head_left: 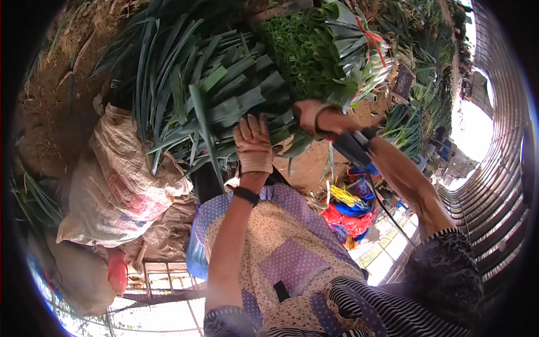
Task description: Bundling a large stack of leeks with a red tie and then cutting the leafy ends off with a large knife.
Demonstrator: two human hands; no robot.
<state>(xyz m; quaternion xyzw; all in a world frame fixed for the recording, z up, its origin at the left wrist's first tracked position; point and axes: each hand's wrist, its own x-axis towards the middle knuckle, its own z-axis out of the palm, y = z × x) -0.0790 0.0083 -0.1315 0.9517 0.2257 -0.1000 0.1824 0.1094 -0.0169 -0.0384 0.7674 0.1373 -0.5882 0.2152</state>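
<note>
My left hand, in a pale glove, lies on a heap of long, broad green leek-like leaves. Its fingers are stretched out and point away from me. To its right is my right hand, also gloved and smeared by motion, at the right end of the same leaves. The fingers of that hand are hidden, so its grip does not show. By the right wrist sits a dark device, with a thin cord hanging down. Just beyond the right hand lies a large stack of cut leaf bundles with red ties.
A woven sack stands on the left, on brown soil. Lower left is a pale bulging sack. Red, blue and yellow plastic lies to the right of my apron. A corrugated wall curves along the right.
</note>
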